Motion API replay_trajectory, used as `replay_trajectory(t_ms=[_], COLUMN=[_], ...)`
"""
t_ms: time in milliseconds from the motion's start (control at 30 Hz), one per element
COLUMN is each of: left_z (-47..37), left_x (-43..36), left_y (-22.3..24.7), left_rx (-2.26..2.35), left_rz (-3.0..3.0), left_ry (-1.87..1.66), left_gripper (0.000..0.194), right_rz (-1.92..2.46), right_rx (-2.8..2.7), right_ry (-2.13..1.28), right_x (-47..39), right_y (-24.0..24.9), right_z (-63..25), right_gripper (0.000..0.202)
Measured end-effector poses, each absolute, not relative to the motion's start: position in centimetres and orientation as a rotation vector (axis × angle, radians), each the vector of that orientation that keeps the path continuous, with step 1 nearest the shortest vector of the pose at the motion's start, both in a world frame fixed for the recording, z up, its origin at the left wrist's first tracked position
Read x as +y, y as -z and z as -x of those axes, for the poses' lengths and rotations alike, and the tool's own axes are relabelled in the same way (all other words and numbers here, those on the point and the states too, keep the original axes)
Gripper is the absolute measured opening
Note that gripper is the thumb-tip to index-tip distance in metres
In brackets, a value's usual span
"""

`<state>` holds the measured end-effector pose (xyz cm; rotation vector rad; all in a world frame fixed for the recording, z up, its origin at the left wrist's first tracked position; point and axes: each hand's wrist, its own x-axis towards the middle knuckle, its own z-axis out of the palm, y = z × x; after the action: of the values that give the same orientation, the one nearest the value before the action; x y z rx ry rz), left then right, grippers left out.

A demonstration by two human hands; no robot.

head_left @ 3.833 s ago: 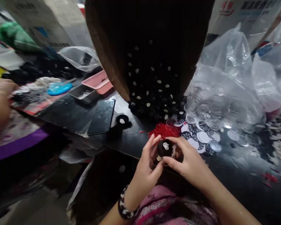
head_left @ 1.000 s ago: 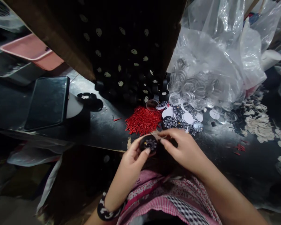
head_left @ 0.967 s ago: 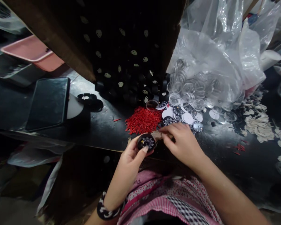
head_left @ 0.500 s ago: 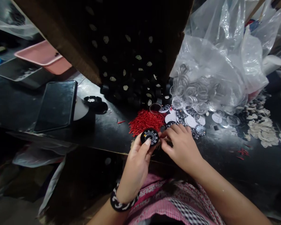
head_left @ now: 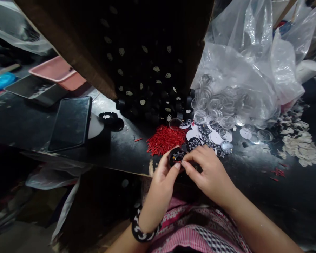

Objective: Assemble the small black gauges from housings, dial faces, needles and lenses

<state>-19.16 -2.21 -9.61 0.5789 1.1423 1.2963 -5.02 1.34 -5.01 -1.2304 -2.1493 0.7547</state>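
Observation:
My left hand is closed around a small round black gauge with a white-marked dial facing up. Its thumb rests on the near rim. At the dial, my right hand pinches a small red pointer that lies across the dial face. Whether the pointer is fixed to the gauge I cannot tell. Just beyond my hands lies a heap of red pointers. Right of that heap are loose dial discs, some black side up and some white.
Clear round covers spill from a plastic bag. A tipped carton holds many black housings. Beige plates are piled at right, near a few red pointers. At left are a phone, a grey tray and a pink tray.
The gauge has moved slightly right and tilted in my left hand. My right fingers have come from beside it onto the dial, where a red pointer now shows.

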Motion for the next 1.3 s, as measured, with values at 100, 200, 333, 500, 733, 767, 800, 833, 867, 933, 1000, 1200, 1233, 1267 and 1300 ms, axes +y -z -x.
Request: replay_trajectory(t_ms=[100,200,333,500,733,767,800,833,867,933,1000,1200,1233,1267,1300], left_z=[18.9,19.2,19.7,19.7,20.3,20.3,20.3,20.3,20.3,20.3,20.3,20.4,20.3,20.1,19.8], left_x=[-2.5,-2.8,-2.9,-3.1,-3.8,-3.8,-3.7,-3.6,-3.4,-3.0,-2.8,-3.2,-3.3,-3.4,-3.5], left_y=[10.1,10.0,9.2,8.6,8.8,8.8,8.8,8.7,8.7,8.6,8.7,9.9,10.1,10.1,10.1], left_rx=[1.120,1.114,1.158,1.324,1.503,1.507,1.501,1.481,1.442,1.301,1.153,1.142,1.173,1.198,1.213], left_rz=[-0.675,-0.726,-0.840,-1.046,-1.249,-1.250,-1.236,-1.201,-1.137,-0.934,-0.721,-0.609,-0.588,-0.552,-0.507], left_ry=[-1.249,-1.228,-1.219,-1.214,-1.114,-1.113,-1.114,-1.113,-1.111,-1.096,-1.062,-1.085,-1.100,-1.115,-1.122], left_gripper=[0.035,0.031,0.024,0.019,0.026,0.027,0.026,0.025,0.023,0.024,0.031,0.041,0.040,0.039,0.038], right_rz=[1.282,1.279,1.241,1.259,1.310,1.325,1.342,1.360,1.376,1.380,1.324,1.182,1.182,1.181,1.183], right_rx=[-2.159,-2.129,-2.072,-2.065,-2.031,-2.023,-2.020,-2.022,-2.030,-2.062,-2.131,-2.472,-2.499,-2.510,-2.509], right_ry=[-0.765,-0.813,-0.906,-0.933,-0.876,-0.871,-0.879,-0.898,-0.921,-0.937,-0.853,-0.345,-0.294,-0.260,-0.250], right_x=[1.3,1.4,1.2,0.6,-0.4,-0.4,-0.3,-0.2,-0.1,0.3,0.6,1.5,1.6,1.7,1.7], right_y=[5.1,5.2,5.0,4.7,5.4,5.5,5.5,5.4,5.4,5.2,5.0,5.4,5.5,5.5,5.5], right_z=[5.1,5.0,4.8,4.9,5.9,6.0,6.0,6.0,5.8,5.4,5.0,5.1,5.3,5.5,5.7], right_gripper=[0.011,0.011,0.011,0.015,0.019,0.019,0.019,0.020,0.020,0.019,0.010,0.015,0.016,0.016,0.016])
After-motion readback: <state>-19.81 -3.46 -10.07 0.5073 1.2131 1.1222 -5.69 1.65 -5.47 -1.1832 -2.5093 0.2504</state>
